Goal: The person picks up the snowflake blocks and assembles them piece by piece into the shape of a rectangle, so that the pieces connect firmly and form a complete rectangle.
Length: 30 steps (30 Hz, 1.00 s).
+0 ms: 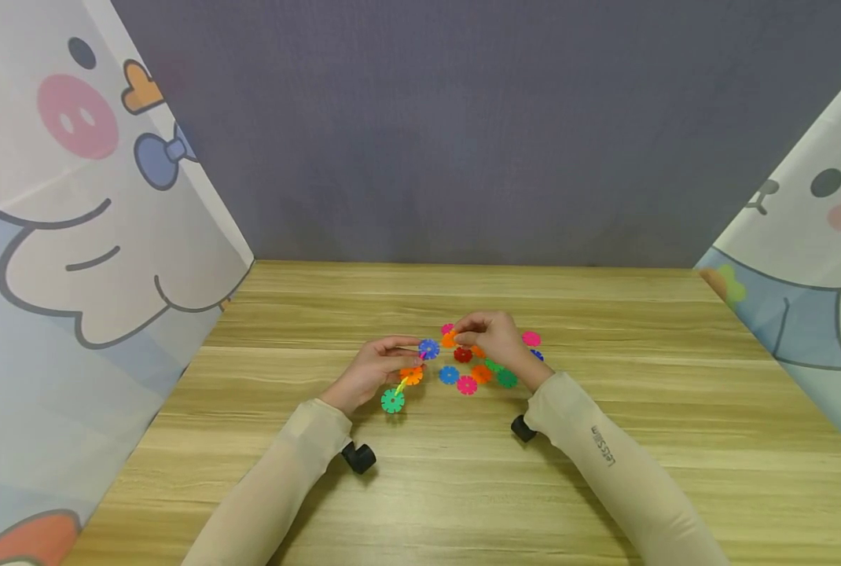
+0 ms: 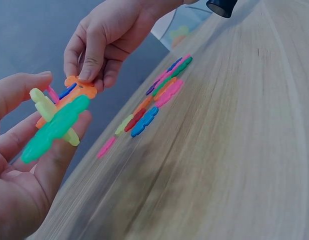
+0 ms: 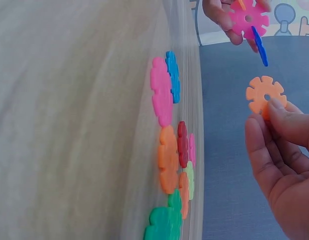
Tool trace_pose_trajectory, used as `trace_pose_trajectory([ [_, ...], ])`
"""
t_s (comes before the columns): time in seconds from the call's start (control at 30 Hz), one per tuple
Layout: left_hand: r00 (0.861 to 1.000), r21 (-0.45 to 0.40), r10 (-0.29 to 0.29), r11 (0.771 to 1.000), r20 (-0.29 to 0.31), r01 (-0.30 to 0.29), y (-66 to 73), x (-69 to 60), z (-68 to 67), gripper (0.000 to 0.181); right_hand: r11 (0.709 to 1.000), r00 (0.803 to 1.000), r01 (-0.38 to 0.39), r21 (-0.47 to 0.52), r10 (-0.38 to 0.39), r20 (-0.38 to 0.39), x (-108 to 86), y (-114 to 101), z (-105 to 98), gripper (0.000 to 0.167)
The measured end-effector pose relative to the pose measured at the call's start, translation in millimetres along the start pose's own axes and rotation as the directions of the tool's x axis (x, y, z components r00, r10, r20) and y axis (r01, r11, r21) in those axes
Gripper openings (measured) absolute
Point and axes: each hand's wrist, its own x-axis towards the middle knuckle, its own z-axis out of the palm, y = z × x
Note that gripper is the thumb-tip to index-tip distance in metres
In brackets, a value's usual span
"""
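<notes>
My left hand holds a chain of notched plastic snowflake discs, slotted into one another. From its near end run a green disc, a yellow disc edge-on, an orange disc, a pink disc and, at the far end, a blue disc. Between thumb and fingers, my right hand pinches a loose orange disc. In the right wrist view a small gap separates this disc from the blue one. Both hands are raised above the wooden table.
Several loose discs lie flat beneath and around the right hand, among them a red disc, a light blue disc, a pink disc and a dark green disc. A grey panel stands behind the table.
</notes>
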Motion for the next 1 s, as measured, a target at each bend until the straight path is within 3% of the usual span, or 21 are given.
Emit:
trace_pose_trajectory([
  [0.3,0.999,-0.02,-0.002,1.0,0.039,0.003,1.1,-1.0,0.6,0.038,0.999,1.0,0.01,0.036,-0.011,0.021,-3.0,-3.6,-1.4,0.008],
  [0.5,0.998,-0.011,0.001,1.0,0.066,0.0,1.5,-2.0,0.2,0.038,0.998,0.997,0.058,0.033,-0.059,0.043,-3.0,-1.9,-2.4,0.006],
  [0.73,0.995,-0.038,-0.027,0.999,0.099,0.031,0.8,-1.0,0.3,0.037,0.996,0.993,0.063,0.056,-0.068,0.099,-6.0,-3.1,-2.7,0.006],
  [1.0,0.993,0.015,-0.026,1.0,0.118,0.024,1.1,-2.7,-1.2,0.04,0.993,0.984,0.054,0.107,-0.071,0.163,-8.4,-0.7,-3.1,0.007],
])
